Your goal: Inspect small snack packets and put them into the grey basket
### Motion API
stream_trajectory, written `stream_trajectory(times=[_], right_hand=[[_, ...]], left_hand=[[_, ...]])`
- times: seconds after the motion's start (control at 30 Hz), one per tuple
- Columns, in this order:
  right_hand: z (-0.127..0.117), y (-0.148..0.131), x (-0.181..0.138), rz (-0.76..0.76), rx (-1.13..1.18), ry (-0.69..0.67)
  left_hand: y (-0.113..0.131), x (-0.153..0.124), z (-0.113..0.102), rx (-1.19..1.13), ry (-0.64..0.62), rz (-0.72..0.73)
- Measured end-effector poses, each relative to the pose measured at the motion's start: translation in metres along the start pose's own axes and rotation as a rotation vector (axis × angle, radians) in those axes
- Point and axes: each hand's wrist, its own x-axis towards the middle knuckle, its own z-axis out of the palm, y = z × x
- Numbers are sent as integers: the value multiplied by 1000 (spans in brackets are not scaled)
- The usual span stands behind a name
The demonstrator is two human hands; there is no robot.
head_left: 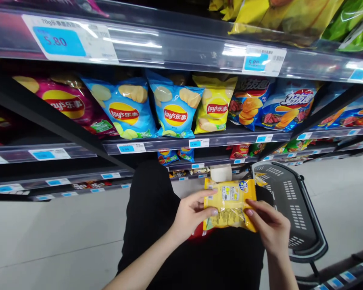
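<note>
A small yellow snack bag point(230, 203) is held above my lap, its printed side facing up. My left hand point(190, 215) grips its left edge, the thumb on top and the fingers behind. My right hand point(268, 221) pinches the right edge in the same way. Under the bag's lower left corner a bit of something red point(201, 233) shows against my dark trousers point(151, 209); I cannot make out what it is.
Chip bags stand on the shelf ahead: a magenta bag point(69, 102), two blue bags point(125, 108), a yellow bag point(215, 105) and other blue ones point(287, 104). A price rail point(175, 44) crosses above. At my right a dark basket point(293, 209) rests on the floor.
</note>
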Motion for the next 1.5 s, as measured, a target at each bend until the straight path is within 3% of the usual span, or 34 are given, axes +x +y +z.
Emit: stream_trajectory(times=[0.1,0.23,0.5,0.67,0.83,1.07,1.17,1.3,1.4,1.5], right_hand=[[-2,-2,-1,-80,-49,-38],[0,-5,-1,-86,-67,28],[9,-14,-9,47,-25,-26],[13,-21,-12,121,67,-20],[12,-27,-14,190,128,-4],[6,-31,-9,211,241,19],[5,-31,-8,255,316,36],[4,-26,-6,388,507,-58],[3,-23,-4,482,566,-81],[2,-22,-2,526,519,-103]], left_hand=[[4,0,-3,253,35,120],[8,-2,-4,495,53,331],[18,-6,5,676,49,402],[25,-9,8,705,62,263],[29,-13,11,593,97,89],[24,-15,-3,590,-74,241],[19,-18,-6,376,-93,127],[20,-20,-1,25,-78,4],[25,-17,1,-17,-43,-113],[29,-10,-3,-6,-124,-287]])
